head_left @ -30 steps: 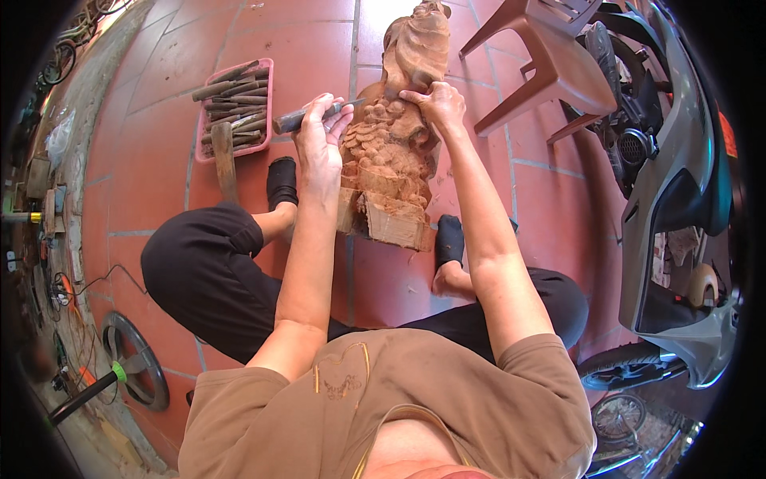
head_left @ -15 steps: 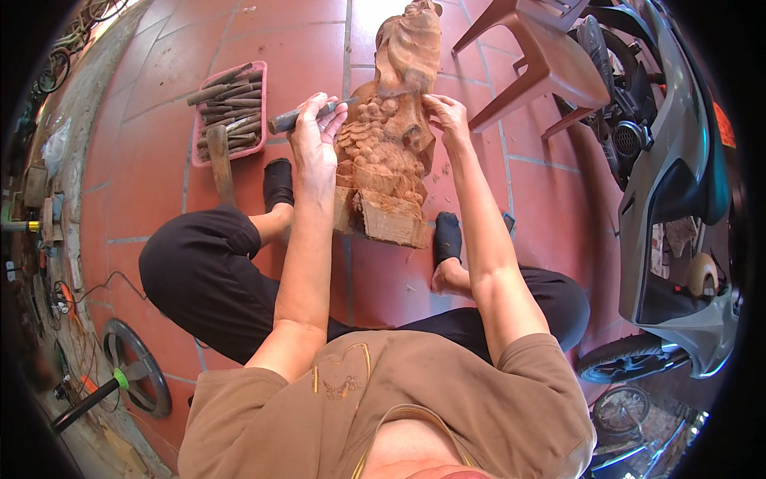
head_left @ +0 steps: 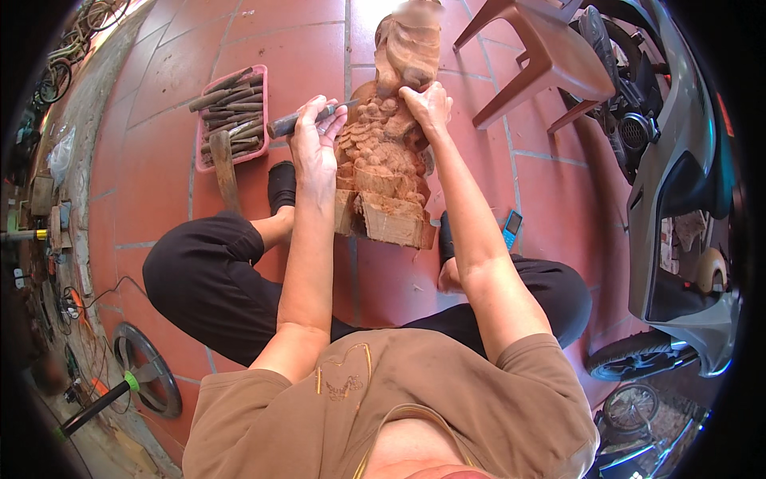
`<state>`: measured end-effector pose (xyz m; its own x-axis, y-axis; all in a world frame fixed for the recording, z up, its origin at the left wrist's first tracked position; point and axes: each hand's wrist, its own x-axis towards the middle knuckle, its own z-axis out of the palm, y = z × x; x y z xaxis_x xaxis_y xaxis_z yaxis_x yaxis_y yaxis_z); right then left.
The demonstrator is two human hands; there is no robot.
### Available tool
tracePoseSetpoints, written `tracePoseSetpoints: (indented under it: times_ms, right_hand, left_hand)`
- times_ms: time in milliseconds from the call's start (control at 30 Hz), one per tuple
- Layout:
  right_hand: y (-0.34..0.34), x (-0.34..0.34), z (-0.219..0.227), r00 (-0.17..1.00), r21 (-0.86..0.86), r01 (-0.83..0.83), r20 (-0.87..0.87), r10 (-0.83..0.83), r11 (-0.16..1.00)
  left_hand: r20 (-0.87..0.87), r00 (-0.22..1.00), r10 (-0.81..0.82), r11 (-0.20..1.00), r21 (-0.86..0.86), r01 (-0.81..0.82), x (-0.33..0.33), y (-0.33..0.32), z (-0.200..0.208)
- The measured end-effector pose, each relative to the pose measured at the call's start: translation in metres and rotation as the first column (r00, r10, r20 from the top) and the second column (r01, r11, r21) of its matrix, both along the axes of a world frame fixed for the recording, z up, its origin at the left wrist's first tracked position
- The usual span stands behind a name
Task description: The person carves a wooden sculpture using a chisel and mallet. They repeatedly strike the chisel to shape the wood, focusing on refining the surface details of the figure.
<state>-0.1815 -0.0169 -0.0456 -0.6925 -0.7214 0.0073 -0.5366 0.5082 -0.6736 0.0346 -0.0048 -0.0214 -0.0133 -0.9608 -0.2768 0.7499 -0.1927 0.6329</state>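
Observation:
A reddish-brown wood carving [head_left: 375,152], worked with rounded lumps and flowing folds, lies lengthwise on the floor between my feet. Its blocky, rough-cut base is nearest me. My left hand [head_left: 313,136] is closed round a wood carving chisel [head_left: 287,125], the thin blade pointing right at the carving's left edge. On the carving's right side, my right hand [head_left: 428,108] grips the wood beside the folds, thumb on top and the other fingers partly hidden.
Left of the carving, a pink basket [head_left: 199,152] holds several stick-like, wood-handled tools [head_left: 239,108]. A wooden piece [head_left: 224,168] leans by my left knee. A blue phone [head_left: 511,229] lies near my right foot. A brown plastic chair [head_left: 550,64] and a grey motorbike [head_left: 678,184] stand to the right.
My right hand has moved left and up from the carving's right edge onto its surface. The left hand keeps the chisel in nearly the same place. The phone shows more fully.

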Motion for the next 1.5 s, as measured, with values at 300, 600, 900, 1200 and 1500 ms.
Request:
tracePoseSetpoints:
  times_ms: [300,600,900,1200,1500]
  right_hand:
    - [0.002,-0.001,0.000,0.997,0.010,0.003,0.078,-0.004,1.000]
    - [0.003,-0.009,-0.017,0.999,-0.109,0.008,0.053,-0.003,0.994]
    - [0.000,-0.003,0.002,0.990,0.011,-0.059,-0.131,0.060,0.998]
    - [0.000,-0.006,-0.010,0.997,-0.135,0.066,0.048,-0.060,0.989]
    - [0.000,-0.026,-0.030,0.995,-0.255,0.026,0.102,0.000,0.967]
  left_hand:
    - [-0.003,1.000,0.007,1.000,-0.012,-0.007,0.001,-0.001,-0.003]
    - [-0.006,1.000,0.004,1.000,-0.014,-0.004,-0.003,0.000,-0.001]
    - [-0.005,1.000,0.001,1.000,-0.010,-0.001,0.000,0.000,-0.002]
    - [0.010,1.000,0.005,1.000,0.002,-0.005,0.000,0.001,-0.003]
    - [0.013,1.000,-0.001,1.000,-0.003,0.001,0.001,0.000,-0.006]
